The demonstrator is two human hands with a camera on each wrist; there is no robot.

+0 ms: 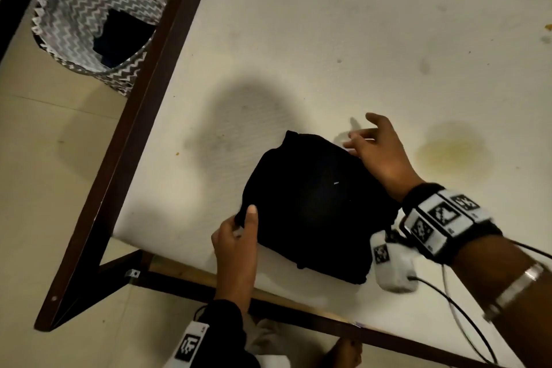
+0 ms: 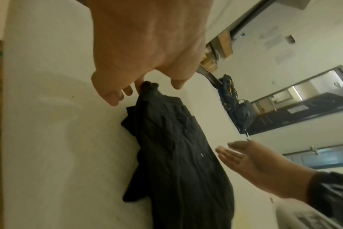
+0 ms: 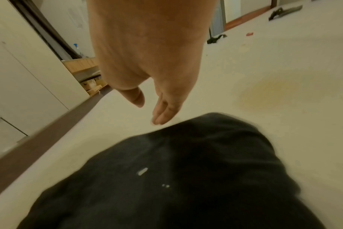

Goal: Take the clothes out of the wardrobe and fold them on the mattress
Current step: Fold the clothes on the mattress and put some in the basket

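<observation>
A black garment (image 1: pixel 316 206), folded into a compact bundle, lies on the white mattress (image 1: pixel 328 39) near its front left corner. My left hand (image 1: pixel 243 218) pinches the garment's near left corner, thumb on top; in the left wrist view the left hand (image 2: pixel 141 86) lifts that corner of the black garment (image 2: pixel 176 155) slightly. My right hand (image 1: pixel 358 134) hovers at the bundle's far right edge with straight, spread fingers and holds nothing. In the right wrist view the right hand (image 3: pixel 159 111) hangs just above the black garment (image 3: pixel 186 178).
A zigzag-patterned laundry basket (image 1: pixel 89 9) with dark clothes inside stands on the floor to the left. The dark wooden bed frame (image 1: pixel 134 134) borders the mattress. A yellow stain (image 1: pixel 451 149) marks the mattress to the right. A dark backpack (image 2: pixel 235 108) hangs beyond the bed.
</observation>
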